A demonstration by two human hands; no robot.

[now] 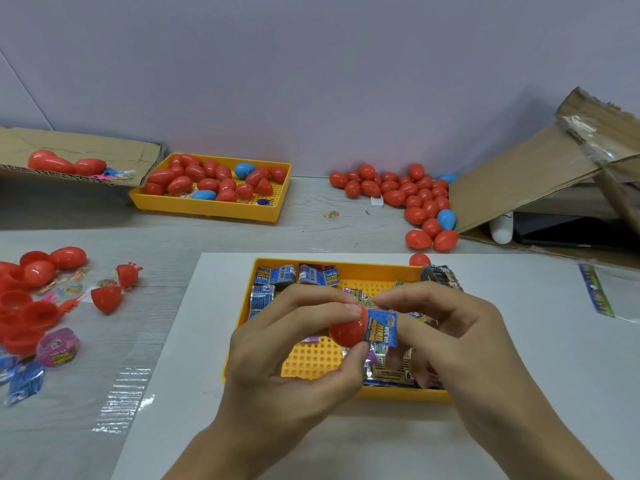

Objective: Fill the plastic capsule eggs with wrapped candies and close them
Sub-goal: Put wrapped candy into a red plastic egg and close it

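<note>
My left hand (294, 344) grips a red egg half (346, 332), its open side facing right. My right hand (450, 327) pinches a blue wrapped candy (382, 327) that sits partly inside that half. Both hands hover over a yellow tray (311, 362) holding several wrapped candies (277, 275). Whether my right palm hides anything else, I cannot tell.
Loose red egg halves (24, 299) and candies (57, 349) lie at the left. A second yellow tray (211, 211) with closed eggs stands at the back. A pile of red and blue eggs (412, 199) lies by a cardboard box (540, 174) at the right. Cardboard (79, 143) is back left.
</note>
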